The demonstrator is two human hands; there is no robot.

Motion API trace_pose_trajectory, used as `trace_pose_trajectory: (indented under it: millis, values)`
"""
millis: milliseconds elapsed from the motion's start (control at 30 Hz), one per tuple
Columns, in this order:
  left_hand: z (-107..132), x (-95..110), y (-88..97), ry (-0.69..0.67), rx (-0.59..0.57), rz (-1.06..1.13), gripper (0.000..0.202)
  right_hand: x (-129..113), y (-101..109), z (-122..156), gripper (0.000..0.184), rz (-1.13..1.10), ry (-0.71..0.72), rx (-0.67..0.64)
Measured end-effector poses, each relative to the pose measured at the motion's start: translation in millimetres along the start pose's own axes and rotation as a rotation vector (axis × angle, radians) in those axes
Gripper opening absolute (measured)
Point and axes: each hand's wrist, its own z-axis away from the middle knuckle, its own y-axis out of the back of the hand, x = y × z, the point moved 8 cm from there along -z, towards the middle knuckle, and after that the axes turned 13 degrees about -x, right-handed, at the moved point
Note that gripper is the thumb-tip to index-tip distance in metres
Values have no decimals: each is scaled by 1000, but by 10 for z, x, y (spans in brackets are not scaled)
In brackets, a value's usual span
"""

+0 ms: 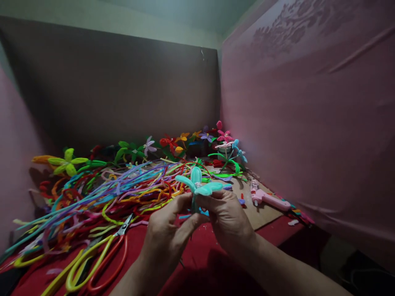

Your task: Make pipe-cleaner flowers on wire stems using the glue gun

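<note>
Both my hands meet over the red table (200,255) and pinch a teal pipe-cleaner flower (199,183) from below. My left hand (168,230) grips its stem with thumb and forefinger. My right hand (226,216) closes its fingers on the base just under the petals. The petals stick up above my fingertips; the stem is mostly hidden between my hands.
A big heap of coloured pipe cleaners (101,193) covers the table's left and middle. Scissors (101,255) with yellow and red handles lie at the near left. Finished flowers (222,139) stand at the back. A pink glue gun (268,199) lies on cardboard (262,216) at the right. Pink cloth walls close in.
</note>
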Motion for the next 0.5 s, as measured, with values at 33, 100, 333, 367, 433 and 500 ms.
trace_pose_trajectory:
  millis: [33, 100, 333, 367, 433, 500]
  values:
    - [14, 7, -3, -15, 18, -64, 20, 10, -1, -1, 5, -12, -4, 11]
    - [34, 4, 3, -37, 54, -150, 15, 25, -17, -1, 4, -33, 0, 20]
    - [17, -34, 61, -50, 65, -114, 10, 37, -117, -3, 4, -86, 40, -42]
    - [10, -37, 67, -52, 58, -105, 10, 46, -116, 0, 6, -108, 28, -36]
    - [-1, -41, 71, -62, 40, -90, 11, 67, -118, 7, 9, -141, -4, -30]
    - [-9, -40, 66, -78, 16, -71, 13, 66, -130, 16, 10, -134, -23, -44]
